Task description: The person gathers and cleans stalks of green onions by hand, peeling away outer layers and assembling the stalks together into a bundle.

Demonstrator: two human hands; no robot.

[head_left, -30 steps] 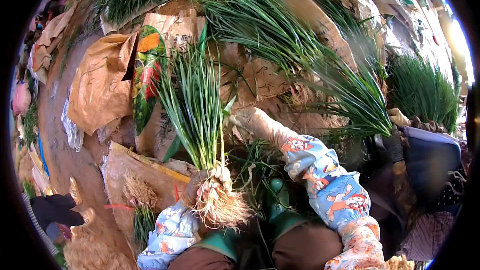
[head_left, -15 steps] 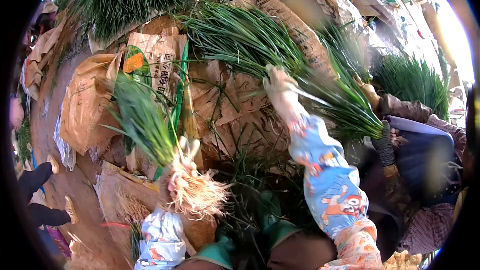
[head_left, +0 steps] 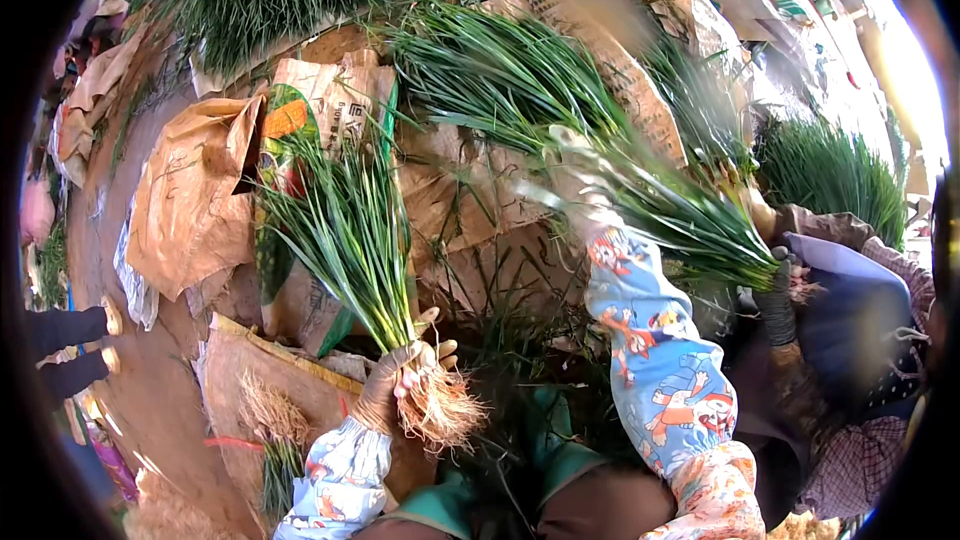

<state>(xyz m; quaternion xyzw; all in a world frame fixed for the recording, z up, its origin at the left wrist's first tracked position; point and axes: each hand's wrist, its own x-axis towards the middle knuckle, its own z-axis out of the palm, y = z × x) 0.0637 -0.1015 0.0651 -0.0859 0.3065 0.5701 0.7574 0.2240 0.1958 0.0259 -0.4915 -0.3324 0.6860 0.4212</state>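
Note:
My left hand (head_left: 395, 380) is closed around a bunch of spring onions (head_left: 360, 260) just above the bulbs. Their pale roots (head_left: 440, 410) hang out to the right and the green leaves point up and away. My right hand (head_left: 582, 175) is blurred at the edge of a pile of long green spring onion leaves (head_left: 510, 70); its fingers are smeared by motion. Close to it, another bunch (head_left: 690, 220) lies slanting down to the right, its root end in a co-worker's gloved hand (head_left: 775, 285).
Printed sacks (head_left: 325, 110) and a crumpled brown bag (head_left: 195, 195) lie at the left. A large heap of greens (head_left: 290, 0) is at the back, another heap (head_left: 830, 170) at the far right. A small rooted bunch (head_left: 275, 420) rests at the lower left. Someone's feet (head_left: 110, 340) stand at the far left.
My left hand has turned, so the bunch stands more upright and further right, its roots no longer covering the hand. My right hand stays by the pile, more blurred now.

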